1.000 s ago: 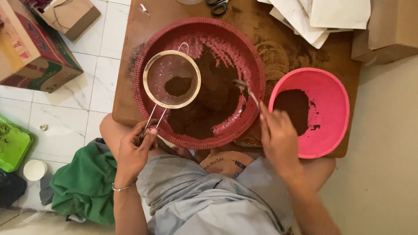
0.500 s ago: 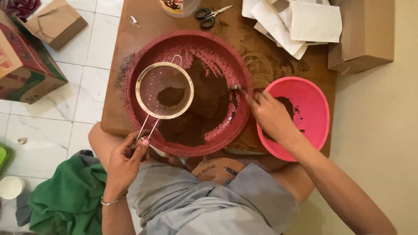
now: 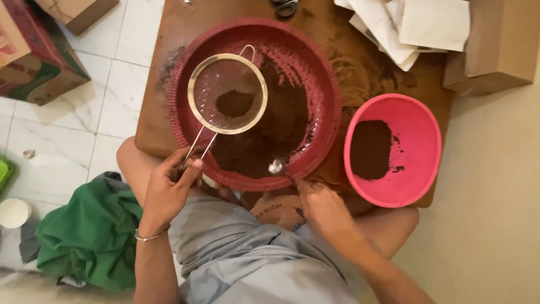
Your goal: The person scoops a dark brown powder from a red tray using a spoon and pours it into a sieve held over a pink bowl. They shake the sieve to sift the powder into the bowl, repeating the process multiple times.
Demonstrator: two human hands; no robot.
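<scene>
My left hand (image 3: 167, 190) grips the wire handle of a round metal sieve (image 3: 227, 93), held over the left half of a large dark red bowl (image 3: 320, 84). A small heap of brown powder lies in the sieve, and more powder covers the bowl's bottom. My right hand (image 3: 323, 208) sits at the bowl's near rim and holds a metal spoon (image 3: 276, 166), whose bowl rests on the powder just inside the rim. A pink bowl (image 3: 413, 132) with some brown powder stands to the right.
Both bowls rest on a low brown board (image 3: 163, 112) dusted with powder, over a white tiled floor. White paper packets (image 3: 416, 25) and a cardboard box (image 3: 500, 45) lie at the back right. Printed cartons (image 3: 34, 62) stand at left, a green cloth (image 3: 90, 236) by my knee.
My right hand has drawn back with the spoon from the bowl's right side, near the pink bowl, to its near rim. The sieve has stayed over the red bowl in my left hand.
</scene>
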